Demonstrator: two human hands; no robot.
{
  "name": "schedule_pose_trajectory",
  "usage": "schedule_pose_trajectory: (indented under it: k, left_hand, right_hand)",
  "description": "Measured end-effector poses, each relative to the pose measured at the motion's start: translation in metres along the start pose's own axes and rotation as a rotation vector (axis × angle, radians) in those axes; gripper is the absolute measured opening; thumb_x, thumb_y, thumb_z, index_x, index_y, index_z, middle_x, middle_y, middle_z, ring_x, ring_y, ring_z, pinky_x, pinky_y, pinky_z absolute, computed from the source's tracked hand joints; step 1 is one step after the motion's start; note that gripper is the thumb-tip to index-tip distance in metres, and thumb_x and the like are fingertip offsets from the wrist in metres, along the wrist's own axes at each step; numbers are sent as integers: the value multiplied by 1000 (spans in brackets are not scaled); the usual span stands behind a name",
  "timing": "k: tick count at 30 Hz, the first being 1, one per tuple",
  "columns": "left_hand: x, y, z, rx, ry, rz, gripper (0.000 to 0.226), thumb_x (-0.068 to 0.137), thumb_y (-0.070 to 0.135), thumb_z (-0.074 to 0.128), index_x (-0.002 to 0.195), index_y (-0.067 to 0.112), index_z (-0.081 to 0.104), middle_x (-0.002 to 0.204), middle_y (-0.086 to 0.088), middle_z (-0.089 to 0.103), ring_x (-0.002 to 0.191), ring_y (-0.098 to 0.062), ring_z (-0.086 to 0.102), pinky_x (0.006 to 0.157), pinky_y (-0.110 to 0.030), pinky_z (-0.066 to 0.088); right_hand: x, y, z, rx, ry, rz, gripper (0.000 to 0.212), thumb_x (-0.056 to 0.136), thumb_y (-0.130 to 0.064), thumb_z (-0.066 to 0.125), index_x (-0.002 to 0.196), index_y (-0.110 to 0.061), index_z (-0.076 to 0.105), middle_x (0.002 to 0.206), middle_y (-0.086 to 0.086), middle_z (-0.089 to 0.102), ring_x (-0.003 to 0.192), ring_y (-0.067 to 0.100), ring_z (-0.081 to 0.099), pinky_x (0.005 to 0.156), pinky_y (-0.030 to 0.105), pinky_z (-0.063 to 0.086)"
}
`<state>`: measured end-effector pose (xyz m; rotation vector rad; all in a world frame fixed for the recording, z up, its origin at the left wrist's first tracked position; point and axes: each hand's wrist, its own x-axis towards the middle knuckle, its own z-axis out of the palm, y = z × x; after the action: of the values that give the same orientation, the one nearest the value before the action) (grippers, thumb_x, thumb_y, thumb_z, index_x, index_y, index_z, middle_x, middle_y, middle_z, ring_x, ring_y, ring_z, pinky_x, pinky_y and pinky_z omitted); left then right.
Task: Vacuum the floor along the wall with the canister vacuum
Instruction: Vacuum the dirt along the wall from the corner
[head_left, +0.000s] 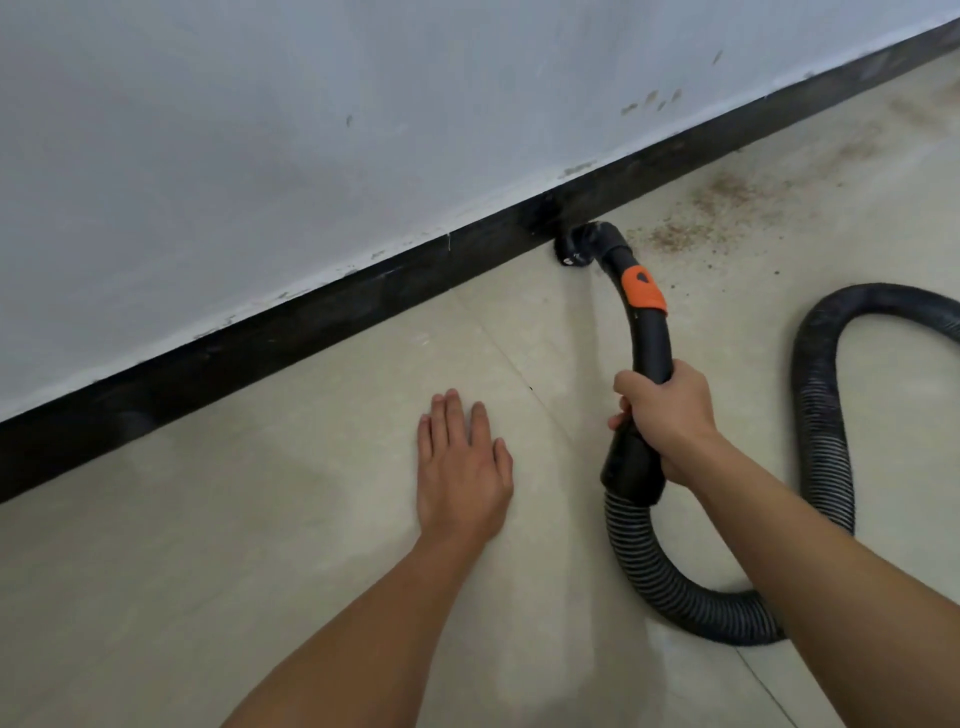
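Right hand grips the wand, nozzle against the baseboard — dirt lies just rightward along it; left hand flat on the floor, fingers straight.

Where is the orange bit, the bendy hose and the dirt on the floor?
Orange bit (644, 292): head view, middle of the orange collar.
Bendy hose (825, 415): head view, ribbed left side of the loop at right.
Dirt (675, 236): head view, densest part of the brown patch.

Black hose — orange band
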<state>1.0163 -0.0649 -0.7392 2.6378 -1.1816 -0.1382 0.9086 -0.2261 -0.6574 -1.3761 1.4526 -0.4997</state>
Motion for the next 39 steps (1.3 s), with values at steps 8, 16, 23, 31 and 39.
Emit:
schedule_pose_trajectory:
  k: [8, 16, 23, 31, 39]
  left_hand:
    - [1, -2, -1, 23, -16, -10, 56, 99, 38, 29, 148, 12, 32, 157, -18, 22, 147, -30, 14, 120, -42, 7]
    - [-1, -5, -5, 9, -24, -3, 55, 100, 37, 31, 148, 12, 33, 157, -17, 22, 147, -29, 14, 120, -41, 9]
    - [0, -1, -7, 27, -35, -13, 53, 99, 33, 35, 146, 9, 37, 155, -20, 25, 145, -31, 16, 119, -42, 10]
    - [46, 31, -10, 8, -60, -6, 46, 96, 24, 41, 138, 5, 41, 152, -22, 26, 141, -35, 20, 117, -45, 14]
    - [119, 53, 0, -86, 1, -191, 51, 97, 23, 40, 143, 2, 32, 153, -22, 24, 142, -34, 19, 116, -44, 15]
  right_hand:
    - [-23, -1, 4, -75, -168, 2, 18, 81, -9, 65, 96, -9, 55, 66, 10, 60, 44, 20, 62, 48, 28, 50]
    - [-101, 55, -89, -352, -143, -59, 16, 76, -13, 67, 85, -15, 54, 57, 11, 63, 44, 23, 65, 43, 28, 47]
    - [-128, 105, -196, -303, 126, 58, 11, 80, -1, 69, 80, -4, 58, 49, 15, 63, 40, 24, 62, 48, 35, 49]
    - [-86, 95, -172, -152, 33, 25, 14, 76, -9, 68, 85, -11, 57, 53, 10, 63, 46, 27, 65, 47, 36, 49]
    - [-43, 77, -142, -25, 49, 33, 16, 77, -13, 67, 89, -10, 56, 53, 5, 61, 46, 25, 65, 44, 33, 50]
